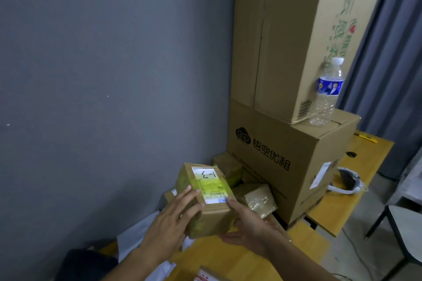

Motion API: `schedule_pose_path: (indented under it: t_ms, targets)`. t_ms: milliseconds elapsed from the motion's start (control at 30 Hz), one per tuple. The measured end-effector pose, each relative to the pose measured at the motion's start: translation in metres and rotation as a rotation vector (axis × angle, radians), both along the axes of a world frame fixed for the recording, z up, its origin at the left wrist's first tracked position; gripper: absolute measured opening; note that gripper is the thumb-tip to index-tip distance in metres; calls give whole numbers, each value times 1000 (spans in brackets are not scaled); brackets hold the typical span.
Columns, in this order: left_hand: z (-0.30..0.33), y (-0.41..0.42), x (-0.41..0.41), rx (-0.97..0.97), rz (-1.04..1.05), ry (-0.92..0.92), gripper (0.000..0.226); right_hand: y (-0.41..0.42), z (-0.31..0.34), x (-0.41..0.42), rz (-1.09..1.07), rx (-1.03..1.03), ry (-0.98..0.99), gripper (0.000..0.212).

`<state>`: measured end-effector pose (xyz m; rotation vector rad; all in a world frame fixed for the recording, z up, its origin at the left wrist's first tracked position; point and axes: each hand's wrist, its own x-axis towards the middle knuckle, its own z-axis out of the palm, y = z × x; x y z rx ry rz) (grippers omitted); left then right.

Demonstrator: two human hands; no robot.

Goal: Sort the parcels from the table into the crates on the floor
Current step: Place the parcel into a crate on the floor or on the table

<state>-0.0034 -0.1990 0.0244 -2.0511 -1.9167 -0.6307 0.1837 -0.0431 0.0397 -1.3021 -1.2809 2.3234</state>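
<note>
We hold one small brown cardboard parcel with a white and yellow-green label marked "1-3" (209,198) between both hands, lifted clear of the yellow wooden tabletop (303,244). Left hand (170,223): fingers curled over the parcel's left face, tips touching the label edge. Right hand (245,219): cupped under and round the near right corner, thumb on the top by the label's lower edge. The label faces up at us; we judge this a reading step, fixing which crate it belongs in.

Progress: no crates and no floor drop-off in view, so we cannot tell what is already sorted. At least this parcel is unplaced.

Count behind the held one: a tape-wrapped pale parcel (258,199) just right, a brown taped parcel (228,166) against the grey wall, and the corner of another (170,195) to the left, so three more visible, possibly others hidden. A further labelled box (210,275) shows at the bottom edge.

Outward: two large stacked cardboard cartons (285,155), one clear plastic water bottle (326,96) on the lower carton, white papers (137,235) at the near left.
</note>
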Motion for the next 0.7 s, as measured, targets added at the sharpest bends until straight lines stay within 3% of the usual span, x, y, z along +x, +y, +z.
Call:
schedule_pose_path:
  t_ms: [100, 233, 267, 333, 433, 600, 700]
  targets:
    - [10, -8, 2, 58, 168, -194, 93, -7, 9, -9, -106, 99, 55, 44]
    - [40, -4, 12, 46, 363, -1104, 34, -18, 29, -8, -163, 229, 58, 33]
    - [44, 0, 10, -14, 382, -1298, 30, -21, 35, -7, -166, 250, 62, 28]
    - [47, 6, 9, -176, 342, -1571, 53, -28, 40, -6, -171, 290, 94, 25]
    - [50, 8, 15, -281, 271, -1629, 61, -31, 41, -6, -164, 363, 74, 33]
    - [55, 11, 9, -254, 229, -1657, 53, -30, 49, 2, -18, 425, -96, 43]
    - [68, 7, 1, -207, 183, -1520, 43, -17, 55, 9, 79, 592, -179, 78]
